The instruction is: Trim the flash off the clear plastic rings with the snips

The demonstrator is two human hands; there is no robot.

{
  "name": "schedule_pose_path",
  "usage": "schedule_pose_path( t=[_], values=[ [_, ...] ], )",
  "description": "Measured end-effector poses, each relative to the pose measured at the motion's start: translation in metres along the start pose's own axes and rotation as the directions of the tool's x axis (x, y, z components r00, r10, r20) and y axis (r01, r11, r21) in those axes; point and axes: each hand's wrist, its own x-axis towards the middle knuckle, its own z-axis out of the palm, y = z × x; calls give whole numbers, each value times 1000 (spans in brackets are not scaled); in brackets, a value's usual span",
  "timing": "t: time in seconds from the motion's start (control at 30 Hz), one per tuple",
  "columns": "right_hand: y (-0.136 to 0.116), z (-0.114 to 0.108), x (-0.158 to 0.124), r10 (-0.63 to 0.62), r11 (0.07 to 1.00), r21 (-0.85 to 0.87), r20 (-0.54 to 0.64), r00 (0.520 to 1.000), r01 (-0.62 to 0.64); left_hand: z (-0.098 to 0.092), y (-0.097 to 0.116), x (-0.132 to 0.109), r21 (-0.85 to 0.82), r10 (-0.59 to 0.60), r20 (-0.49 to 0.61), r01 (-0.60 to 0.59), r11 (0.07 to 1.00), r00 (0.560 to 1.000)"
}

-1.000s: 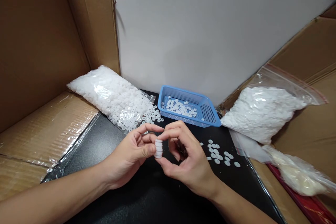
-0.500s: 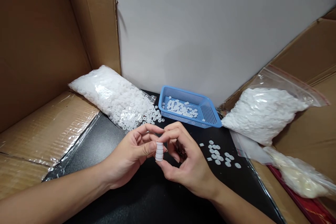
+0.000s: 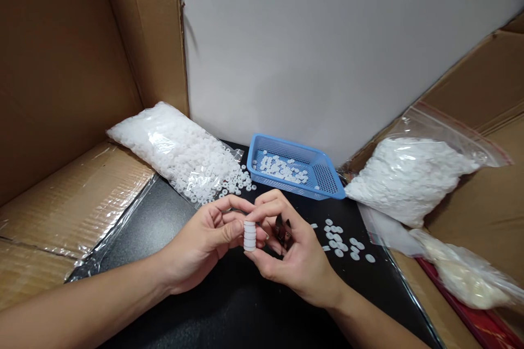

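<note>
A short upright stack of white plastic discs (image 3: 249,236) is held between my two hands, over the black table. My left hand (image 3: 221,232) pinches its side with thumb and fingers. With the thumb under the bottom disc and the forefinger at the top, my right hand (image 3: 289,251) grips the same stack. A dark, pointed object (image 3: 282,230) is tucked in my right palm; its kind I cannot make out. Loose white discs (image 3: 338,240) lie on the table right of my right hand.
Behind my hands stands a blue perforated basket (image 3: 297,191) with white discs inside. An open bag of white rings (image 3: 172,147) spills at the left. A filled zip bag (image 3: 413,174) and a smaller bag of cream-coloured pieces (image 3: 466,278) lie right. Cardboard (image 3: 82,218) borders the table.
Both hands keep hold of the stack, which has shifted very slightly right. My right-hand fingers have moved a little, showing more of the dark object in the palm.
</note>
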Motion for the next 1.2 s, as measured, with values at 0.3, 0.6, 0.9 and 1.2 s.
schedule_pose_path(
  t=[0.3, 0.6, 0.9, 1.2],
  values=[
    [-3, 1, 0, -11, 1000, -6, -3, 1000, 11, -1, 0, 0, 8, 38, -31, -38, 999, 999],
    [-2, -1, -1, -12, 1000, 11, 14, 1000, 11, -1, 0, -1, 30, 41, -32, -41, 999, 999],
    [1, -4, -2, 31, 997, 72, 56, 998, -35, 2, 1, -3, -11, -58, 46, 59, 998, 997],
    [-1, -13, 3, 76, 988, 121, 181, 981, -99, -2, 3, -2, -48, -130, 72, 133, 990, 989]
  ],
)
